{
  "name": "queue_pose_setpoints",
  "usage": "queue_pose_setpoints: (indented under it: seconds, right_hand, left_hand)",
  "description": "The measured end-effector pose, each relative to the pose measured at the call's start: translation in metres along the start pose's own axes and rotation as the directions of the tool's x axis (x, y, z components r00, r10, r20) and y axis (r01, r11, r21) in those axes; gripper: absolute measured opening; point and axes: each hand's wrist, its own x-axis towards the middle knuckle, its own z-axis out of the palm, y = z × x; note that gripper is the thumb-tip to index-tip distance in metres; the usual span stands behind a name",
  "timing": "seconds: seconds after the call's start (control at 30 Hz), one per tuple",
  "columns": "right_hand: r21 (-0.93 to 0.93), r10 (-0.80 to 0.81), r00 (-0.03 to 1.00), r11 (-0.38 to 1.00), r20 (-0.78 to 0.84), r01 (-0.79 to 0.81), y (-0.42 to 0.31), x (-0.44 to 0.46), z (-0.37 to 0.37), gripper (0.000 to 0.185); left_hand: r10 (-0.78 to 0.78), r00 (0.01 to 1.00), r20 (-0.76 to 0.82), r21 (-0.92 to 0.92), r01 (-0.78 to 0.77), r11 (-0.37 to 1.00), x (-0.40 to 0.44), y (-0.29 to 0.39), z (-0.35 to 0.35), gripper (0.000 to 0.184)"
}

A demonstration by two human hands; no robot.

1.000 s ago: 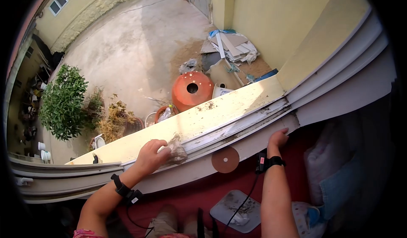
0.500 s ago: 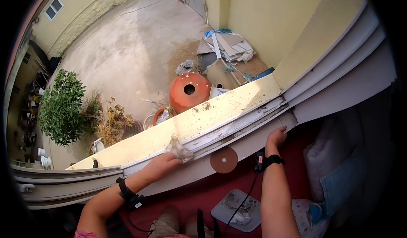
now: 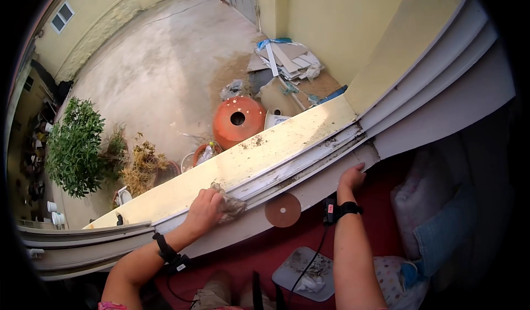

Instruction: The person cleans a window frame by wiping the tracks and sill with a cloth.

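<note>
My left hand is closed on a crumpled, greyish-brown cloth, which lies against the white window track. Dark dirt marks the track further right and the cream outer ledge. At the inner sill's edge, right of the cloth, rests my right hand, its fingers curled over the edge; whether they hold anything is hidden. A brown disc with a pale centre sits on the sill between my hands.
Below the sill, a grey tray with debris and white crumpled material lies on red fabric. Pillows are at right. Outside are a round orange pot, a leafy plant and stacked boards.
The cloth and my left hand first slid right along the track, then moved back left. The whole view has shifted slightly. My right hand stays at the sill's edge.
</note>
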Motion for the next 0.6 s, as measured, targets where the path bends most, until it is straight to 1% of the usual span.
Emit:
queue_pose_setpoints:
  seconds: [0.03,0.1,0.13,0.2,0.23,0.3,0.37,0.43,0.5,0.53,0.6]
  right_hand:
    - [0.002,-0.008,1.0,1.0,0.005,0.008,0.001,0.0,0.0,0.062]
    - [0.005,-0.009,1.0,1.0,-0.002,0.009,0.001,0.0,0.001,0.062]
    - [0.008,-0.011,1.0,1.0,-0.002,0.011,0.001,0.0,0.001,0.062]
    - [0.023,0.002,1.0,1.0,0.002,-0.002,-0.002,-0.002,-0.001,0.062]
    - [0.037,0.015,1.0,0.999,0.009,-0.016,-0.004,-0.005,-0.003,0.061]
    - [0.017,0.036,0.999,0.999,0.031,-0.036,-0.011,-0.012,-0.011,0.061]
    - [0.005,0.058,0.997,0.998,0.046,-0.058,-0.012,-0.012,-0.012,0.061]
    - [-0.002,0.014,1.0,1.0,-0.003,-0.014,-0.007,-0.009,-0.007,0.06]
    - [-0.001,0.037,0.999,0.999,0.017,-0.037,-0.005,-0.007,-0.007,0.06]
    - [0.0,0.046,0.998,0.999,0.037,-0.047,-0.008,-0.007,-0.007,0.06]
    - [-0.004,0.031,0.999,1.0,0.029,-0.031,-0.009,-0.007,-0.006,0.059]
  left_hand:
    - [0.005,1.0,0.002,-0.002,-0.005,1.0,0.002,0.0,0.001,0.044]
    - [0.031,0.999,0.02,-0.113,-0.029,0.993,0.012,0.003,0.002,0.034]
    - [0.039,0.999,0.022,-0.113,-0.036,0.993,0.017,0.004,0.003,0.034]
    - [0.125,0.987,0.102,-0.018,-0.124,0.992,0.026,0.004,0.008,0.026]
    - [0.13,0.986,0.107,-0.015,-0.13,0.991,0.032,0.005,0.008,0.026]
    - [0.165,0.981,0.104,-0.019,-0.164,0.986,0.043,0.013,0.011,0.017]
    - [0.152,0.979,0.137,-0.028,-0.15,0.988,0.052,0.02,0.02,0.015]
    - [0.14,0.975,0.171,-0.035,-0.136,0.99,0.057,0.022,0.026,0.014]
    - [0.129,0.965,0.228,-0.038,-0.123,0.992,0.061,0.022,0.027,0.013]
    - [0.136,0.964,0.228,-0.034,-0.131,0.991,0.067,0.025,0.03,0.013]
    - [0.166,0.978,0.125,-0.07,-0.158,0.985,0.086,0.039,0.042,0.012]
